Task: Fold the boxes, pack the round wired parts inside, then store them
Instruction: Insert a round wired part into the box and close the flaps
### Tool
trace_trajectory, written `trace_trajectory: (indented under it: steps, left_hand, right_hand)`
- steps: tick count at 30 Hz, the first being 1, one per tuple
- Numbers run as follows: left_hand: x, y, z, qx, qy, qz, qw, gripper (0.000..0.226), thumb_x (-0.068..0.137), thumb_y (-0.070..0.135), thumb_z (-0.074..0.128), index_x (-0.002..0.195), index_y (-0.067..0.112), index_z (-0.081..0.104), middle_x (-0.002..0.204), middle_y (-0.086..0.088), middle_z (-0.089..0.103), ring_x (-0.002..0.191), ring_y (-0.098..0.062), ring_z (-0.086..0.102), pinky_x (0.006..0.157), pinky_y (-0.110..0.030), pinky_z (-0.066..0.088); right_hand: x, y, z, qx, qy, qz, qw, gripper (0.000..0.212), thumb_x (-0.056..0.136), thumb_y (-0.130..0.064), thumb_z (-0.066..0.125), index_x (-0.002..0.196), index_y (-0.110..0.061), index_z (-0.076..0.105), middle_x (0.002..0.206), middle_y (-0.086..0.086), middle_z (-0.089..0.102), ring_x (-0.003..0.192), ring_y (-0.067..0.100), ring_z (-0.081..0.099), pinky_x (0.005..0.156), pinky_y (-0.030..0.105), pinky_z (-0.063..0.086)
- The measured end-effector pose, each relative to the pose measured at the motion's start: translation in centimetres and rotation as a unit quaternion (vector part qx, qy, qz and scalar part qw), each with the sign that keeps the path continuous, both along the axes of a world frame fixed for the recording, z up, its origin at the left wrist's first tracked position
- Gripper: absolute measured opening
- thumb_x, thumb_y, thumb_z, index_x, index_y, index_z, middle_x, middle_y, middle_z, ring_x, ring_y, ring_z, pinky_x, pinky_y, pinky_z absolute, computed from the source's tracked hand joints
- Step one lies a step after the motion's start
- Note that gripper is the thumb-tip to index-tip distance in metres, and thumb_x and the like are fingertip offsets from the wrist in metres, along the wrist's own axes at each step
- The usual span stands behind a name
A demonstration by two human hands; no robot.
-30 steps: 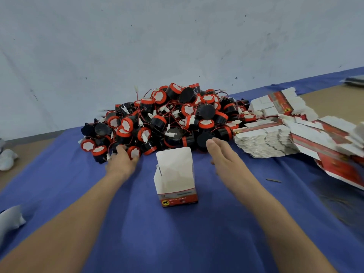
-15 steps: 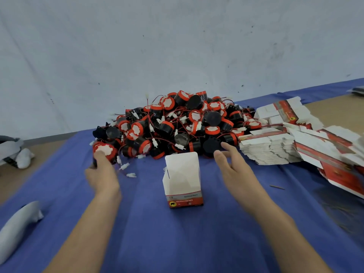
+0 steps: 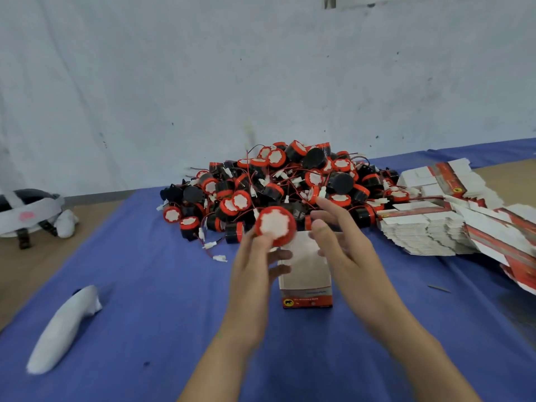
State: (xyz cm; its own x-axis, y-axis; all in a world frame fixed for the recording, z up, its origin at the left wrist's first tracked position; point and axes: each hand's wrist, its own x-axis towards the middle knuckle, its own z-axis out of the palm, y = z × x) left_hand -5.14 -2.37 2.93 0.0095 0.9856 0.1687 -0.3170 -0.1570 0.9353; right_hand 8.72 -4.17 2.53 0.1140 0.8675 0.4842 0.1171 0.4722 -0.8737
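Round wired part (image 3: 275, 226), red-rimmed with a white face, sits at the centre of the frame, grasped by the left grip (image 3: 255, 262) between thumb and curled fingers. It is held up just over the upper left corner of the folded box (image 3: 307, 274), which stands upright on the blue worktop (image 3: 145, 285), long axis vertical, printed red band at the bottom. The part's flat white face is turned toward the camera, so its short cylinder axis runs roughly from the viewer toward the pile (image 3: 290, 181) behind; where its wire hangs I cannot tell. The box mouth lies just below and right of the part, partly hidden by it. The right grip (image 3: 345, 245) is released, fingers spread, close to the box's upper right side and holding nothing. I judge the left is the one placed to drop the part in, tipping it face-up or face-down first.
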Motion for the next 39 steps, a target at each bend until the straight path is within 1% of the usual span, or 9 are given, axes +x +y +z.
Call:
trace_trajectory:
  steps: [5, 8, 13, 16, 21, 26, 31, 36, 39]
  left_hand:
    - [0.9, -0.9, -1.1, 0.141, 0.174, -0.056, 0.973, 0.026, 0.097, 0.038, 0.058, 0.121, 0.047, 0.059, 0.114, 0.024, 0.069, 0.104, 0.005, 0.065, 0.078, -0.01, 0.05]
    - [0.3, -0.7, -1.3, 0.176, 0.228, 0.031, 0.957, 0.034, 0.103, 0.03, 0.051, 0.131, 0.049, 0.049, 0.126, 0.027, 0.056, 0.111, 0.006, 0.057, 0.081, -0.011, 0.049]
    - [-0.5, -0.6, -0.8, 0.435, 0.417, 0.189, 0.775, 0.041, 0.101, 0.015, 0.04, 0.139, 0.022, 0.054, 0.143, 0.01, 0.046, 0.123, -0.006, 0.052, 0.094, -0.018, 0.047]
    - [-0.1, -0.7, -0.8, 0.462, 0.466, 0.175, 0.734, 0.036, 0.101, 0.013, 0.046, 0.132, 0.016, 0.063, 0.134, 0.004, 0.059, 0.119, -0.014, 0.057, 0.098, -0.029, 0.05]
    - [0.2, -0.6, -1.0, 0.441, 0.454, 0.186, 0.752, 0.028, 0.103, 0.024, 0.046, 0.121, 0.017, 0.066, 0.114, 0.009, 0.065, 0.109, -0.01, 0.056, 0.091, -0.022, 0.048]
    - [0.5, 0.2, -1.6, 0.464, 0.479, 0.209, 0.715, 0.022, 0.101, 0.025, 0.05, 0.109, 0.015, 0.068, 0.106, 0.006, 0.066, 0.102, -0.013, 0.055, 0.087, -0.024, 0.048]
    - [0.9, 0.1, -1.3, 0.4, 0.422, 0.183, 0.793, 0.018, 0.099, 0.033, 0.052, 0.107, 0.026, 0.065, 0.105, 0.02, 0.061, 0.098, -0.002, 0.055, 0.08, -0.018, 0.047]
    - [1.3, -0.4, -0.5, 0.284, 0.336, 0.135, 0.888, 0.007, 0.1, 0.035, 0.057, 0.101, 0.035, 0.064, 0.102, 0.024, 0.064, 0.093, 0.002, 0.061, 0.07, -0.011, 0.046]
    - [1.7, -0.6, -0.1, 0.26, 0.315, 0.114, 0.905, 0.01, 0.099, 0.031, 0.057, 0.099, 0.04, 0.062, 0.101, 0.028, 0.064, 0.087, 0.004, 0.063, 0.066, -0.008, 0.045]
  right_hand:
    - [-0.6, 0.2, -0.4, 0.023, -0.046, -0.045, 0.998, 0.031, 0.101, -0.029, 0.056, 0.125, -0.048, 0.054, 0.129, -0.017, 0.048, 0.111, -0.014, 0.054, 0.083, 0.003, 0.043]
    - [0.9, 0.0, -0.4, 0.016, -0.1, -0.071, 0.992, 0.029, 0.098, -0.031, 0.06, 0.117, -0.052, 0.056, 0.129, -0.018, 0.047, 0.111, -0.011, 0.053, 0.083, 0.002, 0.042]
    - [0.8, -1.4, -1.8, 0.067, -0.308, -0.2, 0.928, 0.032, 0.09, -0.027, 0.066, 0.121, -0.036, 0.065, 0.126, -0.02, 0.046, 0.113, 0.008, 0.047, 0.082, 0.004, 0.035]
    - [0.7, -2.7, -2.4, 0.11, -0.396, -0.187, 0.892, 0.039, 0.088, -0.027, 0.066, 0.125, -0.034, 0.058, 0.136, -0.017, 0.043, 0.111, 0.007, 0.043, 0.083, 0.008, 0.034]
    - [1.7, -3.5, -2.0, 0.089, -0.355, -0.13, 0.921, 0.053, 0.093, -0.024, 0.066, 0.128, -0.056, 0.04, 0.135, -0.033, 0.032, 0.118, 0.005, 0.048, 0.085, 0.017, 0.045]
    - [2.3, -3.9, -2.6, 0.036, -0.347, -0.098, 0.932, 0.092, 0.099, -0.024, 0.062, 0.146, -0.068, -0.004, 0.133, -0.033, 0.023, 0.114, -0.006, 0.046, 0.081, 0.01, 0.045]
    - [2.0, -3.9, -2.2, 0.023, -0.237, -0.085, 0.968, 0.054, 0.094, -0.042, 0.067, 0.134, -0.061, 0.035, 0.13, -0.034, 0.037, 0.114, -0.011, 0.052, 0.08, 0.014, 0.05]
    - [1.2, -3.9, -1.5, -0.009, -0.037, -0.031, 0.999, 0.051, 0.087, -0.03, 0.077, 0.124, -0.053, 0.05, 0.125, -0.014, 0.062, 0.117, 0.006, 0.063, 0.09, 0.021, 0.053]
    - [1.2, -3.9, -0.9, -0.005, 0.056, -0.041, 0.998, 0.049, 0.082, -0.03, 0.076, 0.122, -0.044, 0.053, 0.112, -0.029, 0.067, 0.105, -0.001, 0.068, 0.081, 0.011, 0.052]
